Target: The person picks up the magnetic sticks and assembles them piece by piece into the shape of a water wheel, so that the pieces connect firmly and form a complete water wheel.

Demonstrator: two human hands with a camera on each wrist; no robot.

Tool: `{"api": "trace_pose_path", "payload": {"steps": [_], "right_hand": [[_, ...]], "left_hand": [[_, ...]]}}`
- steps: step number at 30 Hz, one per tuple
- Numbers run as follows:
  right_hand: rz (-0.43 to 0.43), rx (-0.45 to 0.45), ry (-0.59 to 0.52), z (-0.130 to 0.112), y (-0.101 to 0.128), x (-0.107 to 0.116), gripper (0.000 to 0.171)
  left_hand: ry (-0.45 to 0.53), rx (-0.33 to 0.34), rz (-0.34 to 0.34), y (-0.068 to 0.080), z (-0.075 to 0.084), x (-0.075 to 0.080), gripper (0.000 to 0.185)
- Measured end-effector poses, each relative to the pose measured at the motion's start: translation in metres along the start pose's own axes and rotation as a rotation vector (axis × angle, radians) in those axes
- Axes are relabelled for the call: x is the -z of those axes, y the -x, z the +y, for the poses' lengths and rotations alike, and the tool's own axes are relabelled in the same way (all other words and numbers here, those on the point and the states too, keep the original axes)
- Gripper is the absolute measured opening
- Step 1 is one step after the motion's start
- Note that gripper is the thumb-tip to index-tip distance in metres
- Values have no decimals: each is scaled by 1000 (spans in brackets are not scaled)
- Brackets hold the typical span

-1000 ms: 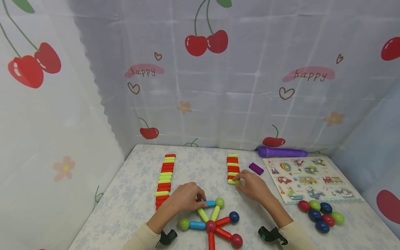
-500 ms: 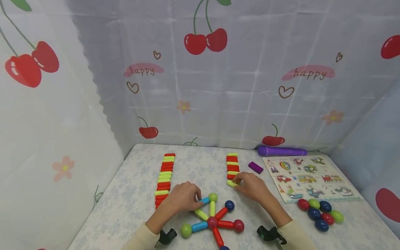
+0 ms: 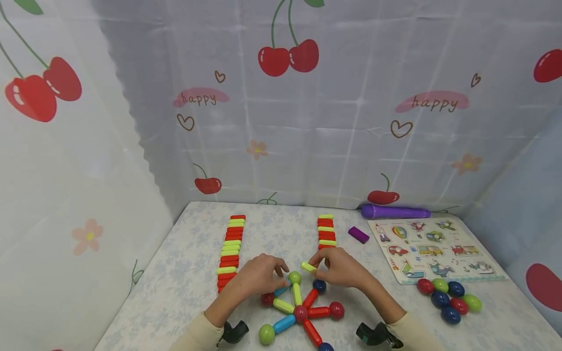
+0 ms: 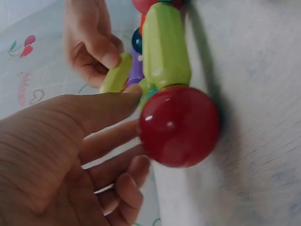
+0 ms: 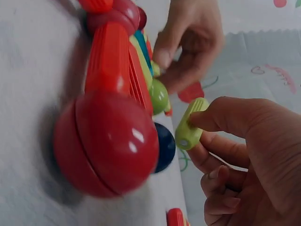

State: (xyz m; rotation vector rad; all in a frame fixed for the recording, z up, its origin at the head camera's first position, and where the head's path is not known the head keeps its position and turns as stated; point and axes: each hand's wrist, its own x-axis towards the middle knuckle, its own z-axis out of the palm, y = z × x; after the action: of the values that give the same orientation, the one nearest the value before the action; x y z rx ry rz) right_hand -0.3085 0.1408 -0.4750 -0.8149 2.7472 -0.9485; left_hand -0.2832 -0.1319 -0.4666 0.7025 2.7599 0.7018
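My right hand (image 3: 340,267) pinches a yellow-green magnetic rod (image 3: 309,266) between thumb and fingers; in the right wrist view this rod (image 5: 190,125) is held off the table, its end facing the camera. Before me lies a star of magnetic rods and balls, with a red centre ball (image 3: 300,314) and red, blue and yellow-green spokes tipped by balls. At its far left side is my left hand (image 3: 262,275), thumb and index apart, fingertips close to a blue rod (image 3: 281,291) and an outer red ball (image 4: 180,126).
A long column of red and yellow-green rods (image 3: 231,247) lies at left, a shorter column (image 3: 326,229) behind my right hand. To the right are a purple block (image 3: 358,235), a purple microphone-shaped toy (image 3: 395,212), a picture board (image 3: 432,251) and several loose balls (image 3: 451,315).
The star has turned counterclockwise under my left hand, whose fingers have since parted. My right hand has taken the nearest yellow-green rod from the short column and brought it leftward toward the star.
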Motion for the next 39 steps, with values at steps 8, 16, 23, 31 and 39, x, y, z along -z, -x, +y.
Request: {"api": "trace_pose_path", "payload": {"steps": [8,16,23,31,39], "right_hand": [[-67,68,-45,-6,2,-4,14],[-99,21,-31,-8,2,-10,15],[-135,27,9,-6,1,-11,22],[-160,53,34,-5,2,-11,21],[-168,56,36,-8,3,-13,20]], "left_hand": [[130,-77,59,-10,-4,-15,26],[114,-70,77,-10,-4,-18,17],[89,-73,44,-9,-5,-13,20],[90,-62,8,-9,-7,-13,24],[79,-92,1,-9,-7,-11,21]]}}
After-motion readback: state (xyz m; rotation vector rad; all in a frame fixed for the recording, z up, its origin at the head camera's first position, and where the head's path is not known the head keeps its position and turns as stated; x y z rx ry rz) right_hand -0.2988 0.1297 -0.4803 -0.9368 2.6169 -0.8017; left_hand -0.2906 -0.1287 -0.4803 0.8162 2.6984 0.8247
